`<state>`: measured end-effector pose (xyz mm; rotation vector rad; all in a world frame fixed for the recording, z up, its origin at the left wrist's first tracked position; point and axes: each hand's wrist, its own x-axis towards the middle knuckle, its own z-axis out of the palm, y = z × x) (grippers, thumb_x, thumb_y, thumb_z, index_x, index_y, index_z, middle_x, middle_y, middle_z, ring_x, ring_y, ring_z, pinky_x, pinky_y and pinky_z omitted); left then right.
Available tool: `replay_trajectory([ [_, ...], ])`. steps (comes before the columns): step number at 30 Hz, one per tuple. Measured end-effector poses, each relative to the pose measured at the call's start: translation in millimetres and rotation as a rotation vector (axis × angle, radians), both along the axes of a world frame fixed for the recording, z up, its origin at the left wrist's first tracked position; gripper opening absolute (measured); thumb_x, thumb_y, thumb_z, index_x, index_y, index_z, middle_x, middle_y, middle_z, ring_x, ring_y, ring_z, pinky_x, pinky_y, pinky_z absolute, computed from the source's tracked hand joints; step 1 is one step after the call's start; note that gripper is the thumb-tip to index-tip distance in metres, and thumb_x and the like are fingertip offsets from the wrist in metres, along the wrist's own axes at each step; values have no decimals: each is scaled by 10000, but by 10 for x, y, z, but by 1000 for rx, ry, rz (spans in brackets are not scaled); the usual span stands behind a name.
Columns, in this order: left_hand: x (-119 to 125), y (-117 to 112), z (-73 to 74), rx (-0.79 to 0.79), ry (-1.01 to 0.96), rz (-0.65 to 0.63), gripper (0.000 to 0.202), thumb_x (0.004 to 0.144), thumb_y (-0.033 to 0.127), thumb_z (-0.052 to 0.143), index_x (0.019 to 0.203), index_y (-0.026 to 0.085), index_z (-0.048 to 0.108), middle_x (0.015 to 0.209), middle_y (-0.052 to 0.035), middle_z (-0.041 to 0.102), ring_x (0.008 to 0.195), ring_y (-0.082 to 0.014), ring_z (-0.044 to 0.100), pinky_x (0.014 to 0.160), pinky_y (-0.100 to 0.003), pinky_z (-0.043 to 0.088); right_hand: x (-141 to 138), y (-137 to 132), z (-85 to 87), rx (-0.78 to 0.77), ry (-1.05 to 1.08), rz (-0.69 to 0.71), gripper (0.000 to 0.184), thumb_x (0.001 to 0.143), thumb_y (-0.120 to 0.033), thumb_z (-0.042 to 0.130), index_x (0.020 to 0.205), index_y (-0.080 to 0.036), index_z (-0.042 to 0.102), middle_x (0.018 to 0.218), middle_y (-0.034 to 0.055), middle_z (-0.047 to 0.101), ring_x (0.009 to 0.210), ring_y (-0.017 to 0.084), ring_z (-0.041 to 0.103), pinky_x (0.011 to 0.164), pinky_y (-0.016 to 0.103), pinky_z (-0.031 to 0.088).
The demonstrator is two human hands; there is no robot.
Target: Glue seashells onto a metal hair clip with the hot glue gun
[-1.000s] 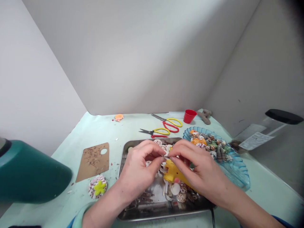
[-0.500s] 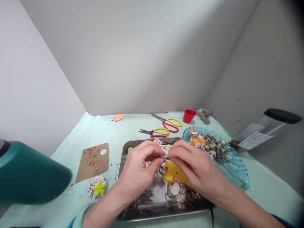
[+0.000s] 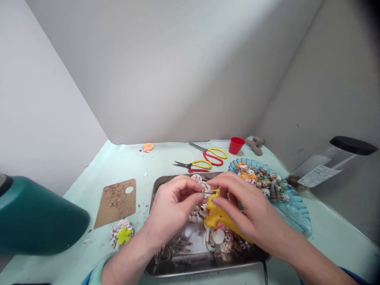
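Note:
A small silver metal clip [image 3: 208,192] is pinched between the thumb and fingertips of my left hand [image 3: 173,204]. My right hand [image 3: 247,206] is just beside the clip's far end, its thumb and index finger apart. Below the hands, a yellow hot glue gun [image 3: 221,215] rests over the steel tray [image 3: 192,269], partly covered by my right hand. Spotted shells [image 3: 226,246] and a white disc [image 3: 219,236] lie around it. More metal clips [image 3: 173,249] are heaped at the tray's near left.
A blue scalloped dish [image 3: 303,213] of shells sits right, near a clear jar [image 3: 341,158]. Scissors [image 3: 215,152] and a red cup [image 3: 236,145] stand behind. At left are cardboard [image 3: 115,202], a shell disc with a yellow-green starfish [image 3: 123,235] and a green bottle [image 3: 41,217].
My right thumb and index finger have spread apart from the clip, which they were pressed against before. The clip now shows more plainly in my left fingertips.

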<state>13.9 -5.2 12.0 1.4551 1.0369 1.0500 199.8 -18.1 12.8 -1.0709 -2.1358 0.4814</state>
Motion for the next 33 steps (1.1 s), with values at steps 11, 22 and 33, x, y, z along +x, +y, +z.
replay_trajectory([
  [11, -2, -12, 0, -335, -251, -133, 164, 726, 221, 705, 820, 137, 599, 649, 15, 624, 565, -80, 584, 606, -213, 476, -76, 6, -64, -323, 284, -80, 78, 874, -288, 529, 835, -229, 563, 853, 5, 585, 741, 143, 538, 679, 278, 456],
  [22, 11, -23, -16, -341, -268, -112, 176, 698, 239, 734, 765, 123, 621, 751, 9, 620, 499, -49, 552, 541, -199, 443, -111, -1, -151, -532, 488, -30, 140, 855, -354, 561, 829, -218, 575, 837, -5, 575, 735, 134, 554, 697, 283, 459],
  [33, 22, 3, -36, -294, -313, -121, 146, 676, 211, 736, 669, 110, 631, 852, -3, 586, 546, -40, 509, 483, -174, 438, -118, 21, -170, -661, 574, 3, 179, 830, -383, 591, 827, -205, 572, 832, 5, 576, 711, 126, 549, 593, 233, 467],
])
